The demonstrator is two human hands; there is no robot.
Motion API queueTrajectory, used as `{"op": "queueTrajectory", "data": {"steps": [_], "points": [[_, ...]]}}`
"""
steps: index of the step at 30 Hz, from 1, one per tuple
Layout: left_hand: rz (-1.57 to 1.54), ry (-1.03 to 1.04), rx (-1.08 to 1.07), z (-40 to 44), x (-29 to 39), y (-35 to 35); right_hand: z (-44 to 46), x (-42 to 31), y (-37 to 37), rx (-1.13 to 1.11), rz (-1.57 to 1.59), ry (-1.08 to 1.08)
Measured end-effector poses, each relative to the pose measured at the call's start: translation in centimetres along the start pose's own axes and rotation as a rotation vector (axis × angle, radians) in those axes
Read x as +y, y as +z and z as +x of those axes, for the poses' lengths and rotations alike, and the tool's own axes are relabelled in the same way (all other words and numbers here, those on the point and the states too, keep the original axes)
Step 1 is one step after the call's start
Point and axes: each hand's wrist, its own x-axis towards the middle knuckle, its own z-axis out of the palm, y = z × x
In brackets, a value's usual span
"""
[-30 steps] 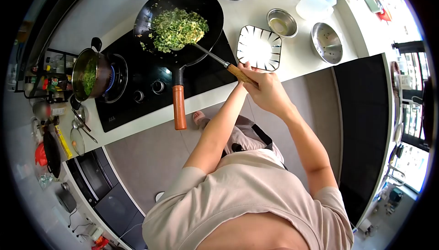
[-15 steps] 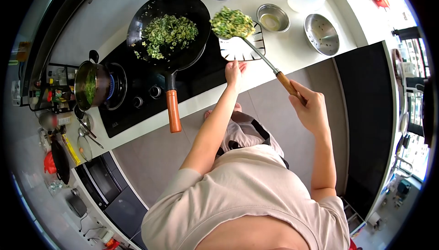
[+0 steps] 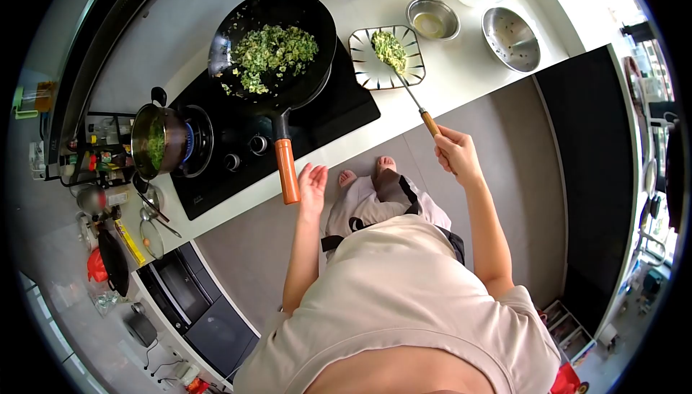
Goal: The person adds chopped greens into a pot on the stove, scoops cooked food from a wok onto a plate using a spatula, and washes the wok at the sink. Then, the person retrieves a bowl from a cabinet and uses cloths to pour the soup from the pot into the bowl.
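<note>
Closest in is a pale beige shirt (image 3: 396, 293) of soft cloth, creased in long folds, with the two forearms reaching forward from its sleeves. The left hand (image 3: 312, 187) is raised with its wrist bent up and its fingers loosely curled and apart, just beside the smooth, reddish-brown grip (image 3: 287, 170) of the wok. The right hand (image 3: 459, 155), farther to the right, has its fingers clamped on the rounded wooden handle of a turner (image 3: 429, 121); the forearm rises almost straight and the tool slants away, up and to the left.

Beyond the handle, the turner's slim metal shaft runs out over a squarish plate (image 3: 362, 68) with cut corners, white and glossy with dark radial strokes round its rim. A moist, crumbly heap of chopped green and yellow food (image 3: 390, 51) covers the turner's head, so whether the metal touches the plate cannot be told. The plate sits on the smooth white bench (image 3: 472, 55), beside the black glass hob (image 3: 229, 138). On the hob, the round, dark wok (image 3: 316, 15) holds more of the chopped mix, with flecks clinging to its wall. Behind the plate stands a shiny steel bowl (image 3: 432, 19).
</note>
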Motion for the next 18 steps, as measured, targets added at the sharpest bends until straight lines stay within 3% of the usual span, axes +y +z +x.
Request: {"op": "queueTrajectory", "data": {"steps": [1, 3, 6, 9, 15, 18], "points": [[-0.021, 0.034, 0.025, -0.4, 1.0, -0.8, 0.0, 0.2, 0.1, -0.022, 0.059, 0.024], [-0.169, 0.089, -0.141, -1.4, 2.9, -2.0, 0.3, 1.0, 0.2, -0.069, 0.178, 0.068], [0.004, 0.105, 0.092, -2.1, 5.9, 0.0, 0.2, 2.3, 0.6, -0.118, 0.372, 0.142], [-0.112, 0.102, -0.138, -3.3, 7.4, 0.5, -0.1, 2.9, 1.1, -0.178, 0.517, 0.151], [-0.029, -0.189, -0.386, -4.7, 9.2, 2.2, -0.7, 4.6, 0.5, -0.352, 0.743, 0.224], [0.017, -0.237, -0.436, -4.9, 9.2, 3.2, -2.2, 4.0, 0.0, -0.402, 0.718, 0.096]]}}
